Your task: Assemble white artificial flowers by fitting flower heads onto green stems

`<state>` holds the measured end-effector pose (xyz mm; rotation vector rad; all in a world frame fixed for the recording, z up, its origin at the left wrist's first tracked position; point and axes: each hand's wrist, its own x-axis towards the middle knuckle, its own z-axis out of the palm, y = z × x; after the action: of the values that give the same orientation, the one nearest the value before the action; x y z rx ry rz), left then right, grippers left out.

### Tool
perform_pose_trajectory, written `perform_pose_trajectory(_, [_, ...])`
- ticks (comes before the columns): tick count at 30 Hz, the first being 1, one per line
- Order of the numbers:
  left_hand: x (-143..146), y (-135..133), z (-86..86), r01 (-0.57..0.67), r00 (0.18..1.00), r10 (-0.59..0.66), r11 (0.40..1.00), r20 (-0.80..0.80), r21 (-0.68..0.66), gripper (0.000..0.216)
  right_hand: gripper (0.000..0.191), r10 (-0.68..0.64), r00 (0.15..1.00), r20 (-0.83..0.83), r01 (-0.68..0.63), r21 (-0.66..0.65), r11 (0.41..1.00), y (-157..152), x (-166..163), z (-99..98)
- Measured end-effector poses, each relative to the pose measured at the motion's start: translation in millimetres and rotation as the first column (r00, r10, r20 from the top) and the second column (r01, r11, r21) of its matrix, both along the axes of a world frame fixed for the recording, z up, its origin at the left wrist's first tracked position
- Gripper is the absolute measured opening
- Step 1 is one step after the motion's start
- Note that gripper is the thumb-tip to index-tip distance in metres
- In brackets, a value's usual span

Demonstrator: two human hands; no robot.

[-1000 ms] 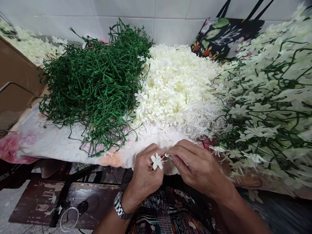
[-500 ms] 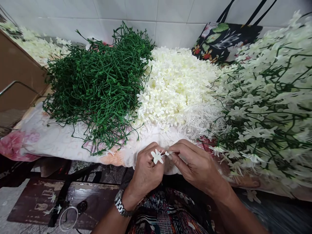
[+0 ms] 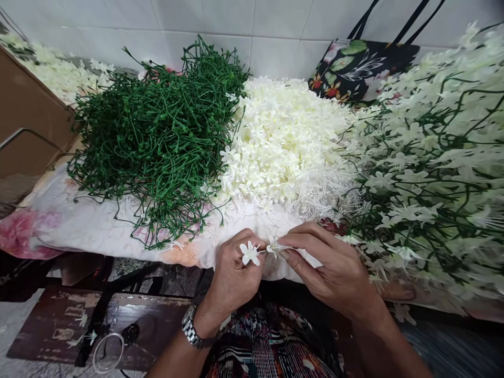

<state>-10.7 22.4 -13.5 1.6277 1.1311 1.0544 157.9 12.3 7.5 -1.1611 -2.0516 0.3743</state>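
My left hand (image 3: 238, 273), fingers curled closed, grips an artificial flower whose white bloom (image 3: 250, 253) shows above the fist; most of its stem is hidden inside the fingers. Opposite it, my right hand (image 3: 333, 265) pinches a second white flower head (image 3: 273, 247) between thumb and fingertips. That flower head sits right beside my left fingers; whether it is on a stem tip I cannot tell. Just beyond both hands lies a heap of loose white flower heads (image 3: 287, 136), with thin white stamens (image 3: 328, 194) piled at its near right side.
Tangled green plastic stems (image 3: 157, 136) are heaped on the left of the floral cloth (image 3: 94, 226). Finished-looking white flower sprays (image 3: 417, 210) crowd the right. A black floral bag (image 3: 364, 68) leans on the tiled wall. A cardboard box (image 3: 35, 105) stands far left, above a wooden bench (image 3: 153, 320).
The flower head at my right fingertips now shows spread petals beside my left fist. My right hand has shifted slightly right and its fingers have opened a little around the flower.
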Motion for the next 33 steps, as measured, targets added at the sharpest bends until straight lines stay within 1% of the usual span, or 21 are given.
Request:
perform_pose_trajectory(3, [1,0,1.7,0.01,1.0,-0.011,1.0,-0.022,-0.024,0.019,0.013,0.044,0.999,-0.014,-0.044,-0.011,0.999,4,-3,-1.4])
perform_pose_trajectory(7, [3,3,3.1,0.027,0.999,-0.03,0.997,-0.041,-0.072,0.018,0.013,0.067,0.996,-0.053,-0.069,-0.033,0.997,8,-4,-4.5])
perform_pose_trajectory(11, [4,4,2.9,0.035,0.996,-0.042,0.996,-0.079,-0.086,0.019,0.015,0.081,0.996,-0.031,-0.083,-0.051,0.995,9,-5,-7.3])
perform_pose_trajectory(19, [6,4,0.5,0.053,0.984,-0.05,0.998,-0.173,0.015,0.021,0.018,0.115,0.993,0.036,-0.113,-0.035,0.993,9,-5,-8.0])
perform_pose_trajectory(25, [8,4,0.6,0.026,0.965,-0.006,0.997,-0.261,0.071,0.021,0.02,0.093,0.992,0.084,-0.093,0.001,0.996,7,-7,-12.7])
perform_pose_trajectory(28, [9,4,1.0,0.003,0.961,0.019,0.997,-0.275,0.081,0.021,0.021,0.089,0.994,0.069,-0.089,0.002,0.996,6,-7,-14.8])
perform_pose_trajectory(30, [8,3,1.0,0.005,0.964,0.012,0.998,-0.266,0.063,0.021,0.019,0.097,0.995,0.038,-0.097,-0.014,0.995,6,-7,-14.9])
perform_pose_trajectory(33, [6,3,0.6,0.012,0.976,-0.01,1.0,-0.217,0.008,0.02,0.015,0.116,0.992,-0.047,-0.119,-0.09,0.989,6,-3,-12.6])
